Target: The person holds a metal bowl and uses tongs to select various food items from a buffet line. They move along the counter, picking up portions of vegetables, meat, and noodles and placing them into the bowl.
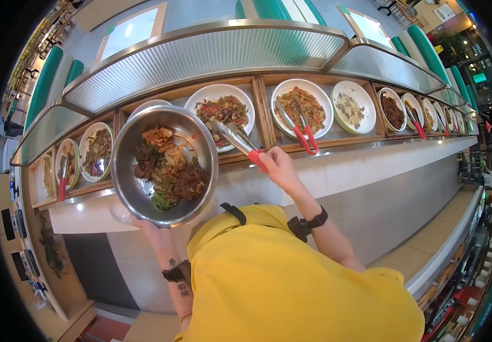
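Observation:
My left hand (153, 232) grips a large stainless steel mixing bowl (125, 157) by its near rim, with part of the fingers hidden beneath it. Inside lie separate heaps of cooked food: orange pieces, brown shreds and some green vegetable (164, 200). In my right hand (280, 166) is a pair of metal tongs (235, 138) with red handles. Their tips reach over a white dish (193, 96) of mixed stir-fried vegetables (220, 112), right at the food beside the bowl's right rim. The bowl overlaps another white dish (150, 105) behind it.
A wooden-framed counter holds a row of dishes, including mixed vegetables (305, 105), a pale dish (351, 108) and dark brown food (393, 111). Red-handled tongs (303, 134) rest in one. A ribbed glass guard (211, 60) runs along the far side. A white ledge (371, 171) lines the front.

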The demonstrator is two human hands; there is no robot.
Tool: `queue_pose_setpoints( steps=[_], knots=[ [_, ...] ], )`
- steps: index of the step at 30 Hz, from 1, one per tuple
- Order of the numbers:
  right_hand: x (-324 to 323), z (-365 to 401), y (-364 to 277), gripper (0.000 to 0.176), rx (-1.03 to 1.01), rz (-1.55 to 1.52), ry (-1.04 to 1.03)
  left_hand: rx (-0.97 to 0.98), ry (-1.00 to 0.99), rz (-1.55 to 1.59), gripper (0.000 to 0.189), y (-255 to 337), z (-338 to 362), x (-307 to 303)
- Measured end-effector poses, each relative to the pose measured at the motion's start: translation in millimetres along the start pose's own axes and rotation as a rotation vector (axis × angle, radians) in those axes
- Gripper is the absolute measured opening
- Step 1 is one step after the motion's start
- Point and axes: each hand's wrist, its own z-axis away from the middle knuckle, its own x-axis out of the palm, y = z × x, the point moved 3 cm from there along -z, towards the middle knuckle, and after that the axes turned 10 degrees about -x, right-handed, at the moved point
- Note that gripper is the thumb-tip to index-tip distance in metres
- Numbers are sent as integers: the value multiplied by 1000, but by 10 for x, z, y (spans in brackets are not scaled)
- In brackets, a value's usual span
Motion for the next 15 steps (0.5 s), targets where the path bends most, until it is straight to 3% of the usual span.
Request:
queue_pose_setpoints(
  steps=[4,5,6,7,8,11,15],
  knots=[
    [-6,-17,-37,33,3,0,-45,-49,-83,45,42,16,97,28],
    [-19,-14,8,32,6,10,-28,68,-83,-90,42,-30,69,-28],
    [-23,-21,47,31,9,20,-15,334,-174,-392,41,-83,40,-147],
    [-27,-30,59,31,9,29,-18,76,-28,-4,36,-10,59,29],
    [-35,-36,67,30,11,40,-16,26,-62,40,36,2,85,45],
    [-17,-46,101,29,24,10,-25,52,53,27,31,115,182,182],
    [-17,-60,53,30,81,2,-53,72,34,3,31,32,74,31]
  ],
)
